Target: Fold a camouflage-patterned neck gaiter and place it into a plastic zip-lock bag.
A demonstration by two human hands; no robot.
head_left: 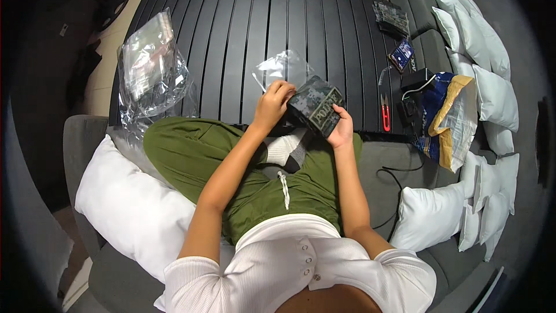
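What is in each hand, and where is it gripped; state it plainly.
Both hands hold one camouflage patch. The right hand supports its lower right edge from beneath; the left hand pinches its upper left corner, beside a clear plastic sleeve on the slatted table.

The dark slatted desk [243,29] holds clear bags [152,66], red scissors [386,113], a small blue pack [401,54] and a camo pack [392,17].

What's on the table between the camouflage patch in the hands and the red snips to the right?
In the head view, only bare dark slats of the table lie between the camouflage patch and the red snips; the right hand grips the patch's near edge.
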